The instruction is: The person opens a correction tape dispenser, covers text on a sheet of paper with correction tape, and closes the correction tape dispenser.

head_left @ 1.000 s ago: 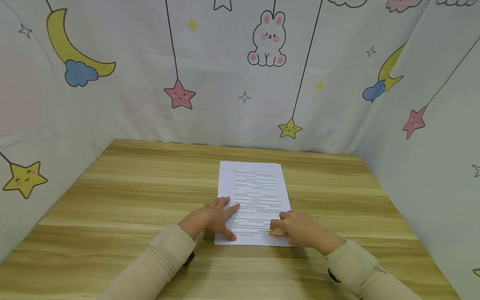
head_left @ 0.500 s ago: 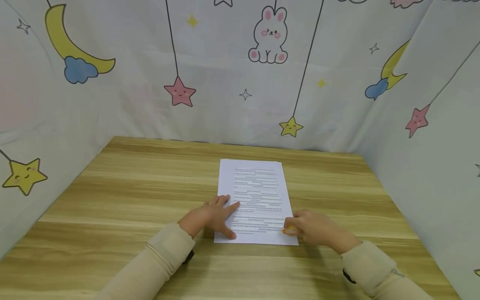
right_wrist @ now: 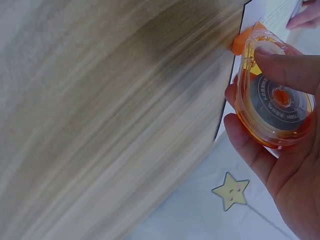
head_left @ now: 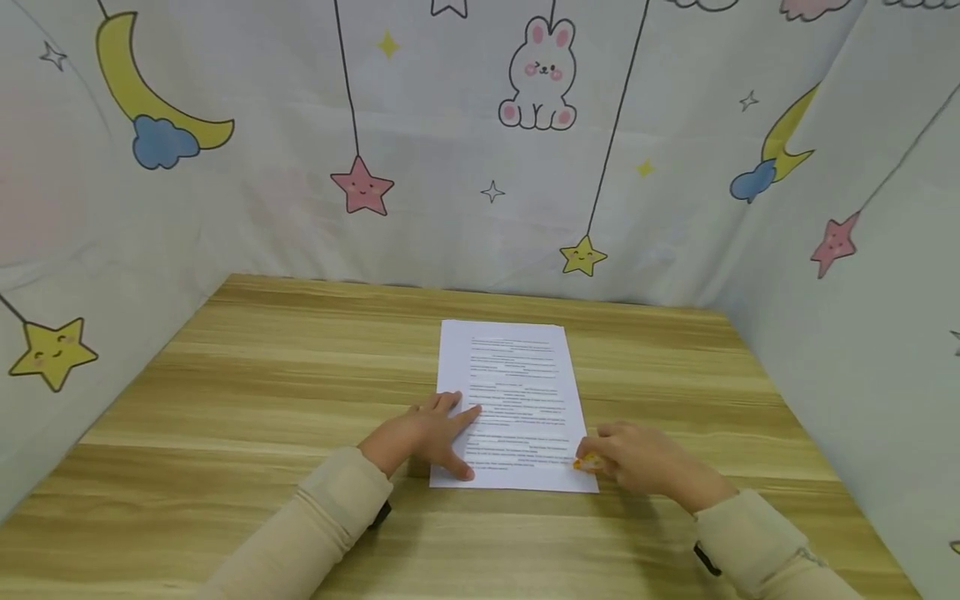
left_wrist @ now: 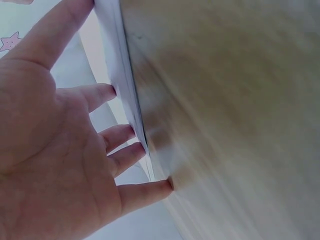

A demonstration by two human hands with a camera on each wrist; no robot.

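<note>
A white printed sheet of paper (head_left: 517, 393) lies on the wooden table, with pale gaps in several of its text lines. My left hand (head_left: 432, 435) rests on the sheet's lower left side, fingers spread; in the left wrist view its fingertips (left_wrist: 107, 91) press at the paper's edge, the little finger on the wood. Between thumb and fingers, my right hand (head_left: 633, 457) grips a clear and orange correction tape (right_wrist: 280, 102). The orange tip of the correction tape is at the paper's lower right corner. Its round reel shows through the clear case.
The wooden table (head_left: 300, 350) reaches back to a white cloth backdrop (head_left: 435, 242) printed with stars, moons and a rabbit. More of this cloth hangs along the left and right sides. Dark bands show at both sleeve cuffs.
My right hand has slid rightward with the correction tape, along the lower text to the paper's right edge. My left hand has stayed in place on the sheet.
</note>
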